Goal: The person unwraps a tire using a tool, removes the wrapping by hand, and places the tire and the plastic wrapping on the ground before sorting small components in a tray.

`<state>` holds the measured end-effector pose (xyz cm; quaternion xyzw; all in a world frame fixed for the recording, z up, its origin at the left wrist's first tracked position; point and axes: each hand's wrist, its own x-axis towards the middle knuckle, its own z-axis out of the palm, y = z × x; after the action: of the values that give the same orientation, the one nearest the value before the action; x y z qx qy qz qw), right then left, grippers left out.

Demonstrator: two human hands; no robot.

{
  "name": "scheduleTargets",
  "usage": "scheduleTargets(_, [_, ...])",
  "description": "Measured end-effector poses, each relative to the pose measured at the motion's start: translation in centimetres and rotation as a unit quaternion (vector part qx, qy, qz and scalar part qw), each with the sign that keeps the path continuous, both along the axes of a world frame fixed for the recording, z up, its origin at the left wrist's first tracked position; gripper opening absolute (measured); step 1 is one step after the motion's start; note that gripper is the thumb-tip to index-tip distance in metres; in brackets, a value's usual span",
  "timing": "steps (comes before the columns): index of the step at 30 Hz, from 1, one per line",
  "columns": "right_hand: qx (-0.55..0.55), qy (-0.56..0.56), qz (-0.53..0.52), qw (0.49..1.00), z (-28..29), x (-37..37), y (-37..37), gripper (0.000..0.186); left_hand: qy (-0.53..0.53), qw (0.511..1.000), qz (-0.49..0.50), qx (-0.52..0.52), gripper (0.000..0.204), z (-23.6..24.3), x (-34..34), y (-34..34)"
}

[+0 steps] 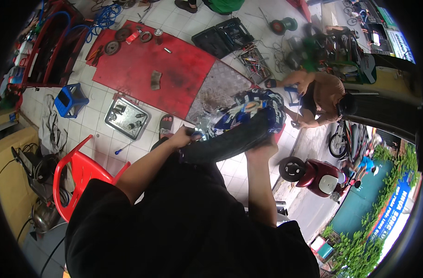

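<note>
White-tiled workshop floor (100, 139) lies under us. Against our lap we hold a black tyre (230, 141): left hand (182, 137) clamped on its near end, right hand (262, 149) gripping its underside. Beyond the tyre, a metal parts tray (126, 118), then a red mat (146, 69).

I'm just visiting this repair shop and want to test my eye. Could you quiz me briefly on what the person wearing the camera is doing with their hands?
1. True or false: both hands grip the black tyre.
2. What lies on the tiled floor beside the red mat? A) a metal tray of small parts B) a bucket C) a ladder
3. What colour is the plastic chair at the person's left?

Key
1. True: the left hand and the right hand each hold an end of it.
2. A, the metal tray.
3. Red.
</note>
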<state>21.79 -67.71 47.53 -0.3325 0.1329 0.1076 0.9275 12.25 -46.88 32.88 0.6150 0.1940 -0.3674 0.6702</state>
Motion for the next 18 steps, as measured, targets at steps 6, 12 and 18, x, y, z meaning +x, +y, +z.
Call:
scheduleTargets(6, [-0.026,0.078,0.005,0.997,1.5,-0.1,-1.3,0.047,-0.191,0.873,0.303,0.331,0.024,-17.1,-1.5,0.8])
scheduleTargets(12, [-0.23,0.025,0.086,0.969,2.5,1.2,-4.2,0.043,-0.194,0.811,0.342,0.433,0.022,-13.8,9.1,6.8])
scheduleTargets(18, [-0.188,0.028,0.25,0.949,5.1,4.1,-10.8,0.042,-0.208,0.786,0.405,0.419,0.023,-11.1,17.3,9.9])
